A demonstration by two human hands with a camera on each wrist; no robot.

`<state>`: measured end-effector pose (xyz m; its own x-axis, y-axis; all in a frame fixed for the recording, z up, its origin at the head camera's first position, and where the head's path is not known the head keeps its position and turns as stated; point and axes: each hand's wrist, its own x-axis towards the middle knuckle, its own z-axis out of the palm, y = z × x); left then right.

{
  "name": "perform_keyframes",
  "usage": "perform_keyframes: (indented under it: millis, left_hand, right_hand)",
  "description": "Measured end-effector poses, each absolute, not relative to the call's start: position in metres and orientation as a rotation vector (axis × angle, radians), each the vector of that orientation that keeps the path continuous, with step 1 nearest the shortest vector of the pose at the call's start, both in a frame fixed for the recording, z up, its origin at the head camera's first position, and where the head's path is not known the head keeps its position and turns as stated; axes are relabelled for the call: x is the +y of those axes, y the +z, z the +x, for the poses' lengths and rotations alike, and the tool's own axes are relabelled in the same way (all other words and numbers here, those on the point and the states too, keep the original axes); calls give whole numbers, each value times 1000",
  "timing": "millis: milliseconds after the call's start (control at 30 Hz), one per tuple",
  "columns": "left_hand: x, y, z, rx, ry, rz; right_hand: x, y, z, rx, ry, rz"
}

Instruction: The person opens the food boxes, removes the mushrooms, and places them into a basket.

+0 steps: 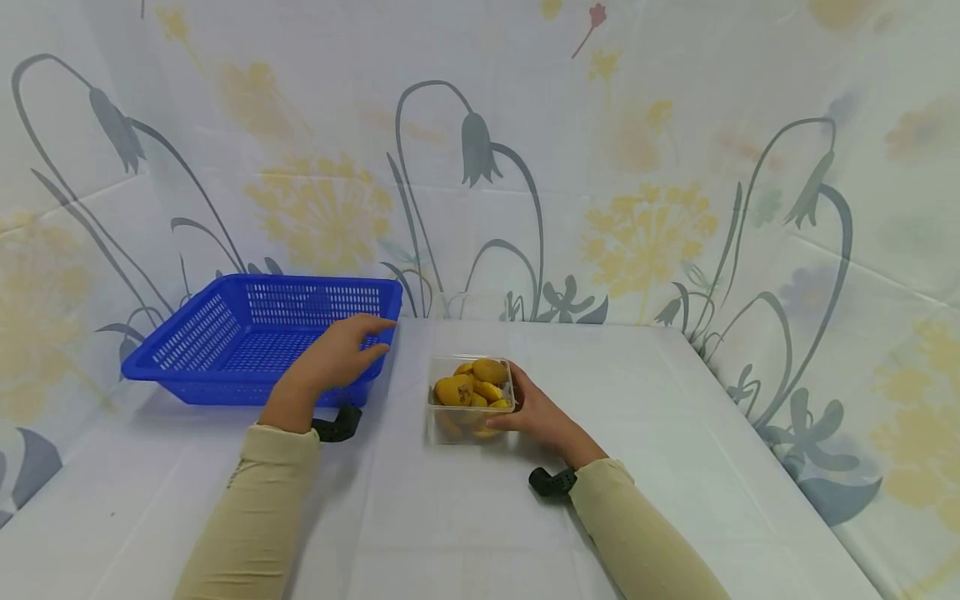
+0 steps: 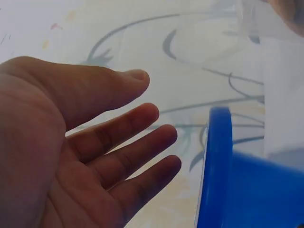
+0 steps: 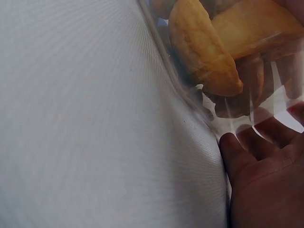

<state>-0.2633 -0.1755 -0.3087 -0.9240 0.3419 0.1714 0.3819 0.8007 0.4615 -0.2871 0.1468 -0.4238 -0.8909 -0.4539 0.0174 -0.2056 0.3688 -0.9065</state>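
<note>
A clear plastic box (image 1: 471, 427) stands on the white table, its transparent lid (image 1: 471, 333) raised at the back. Inside lie several yellow pieces (image 1: 454, 390), some rounded and some wedge-shaped; the right wrist view shows one golden wedge (image 3: 204, 52) through the clear wall. My right hand (image 1: 536, 410) grips the box at its right side, thumb at the front and fingers along the side. My left hand (image 1: 333, 354) holds nothing. Its fingers are spread and nearly straight, over the right end of a blue plastic basket (image 1: 262, 386) in the head view.
The blue basket has slotted walls and stands at the table's left rear. Behind the table hangs a white cloth (image 1: 480, 225) printed with grey and yellow flowers. White table surface (image 1: 465, 517) extends in front of the box and to its right.
</note>
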Motion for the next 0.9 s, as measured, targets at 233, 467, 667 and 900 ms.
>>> perform_keyframes:
  millis: [233,467,667,900]
  left_hand:
    - [-159,-309,-259,-2887,-824,-682]
    - [-142,-313,-257,-2924,-844,-740]
    - [-131,-317,-255,-2929,-925,-803]
    - [-120,-323,-255,-2943,-943,-861]
  right_hand:
    - [148,-423,-288,2405,-1510,-604]
    - [148,-424,-288,2382,-1528,-615]
    - [148,-423,-287,2381,-1545,-618]
    - [147,-423,-287,2388,-1543,-601]
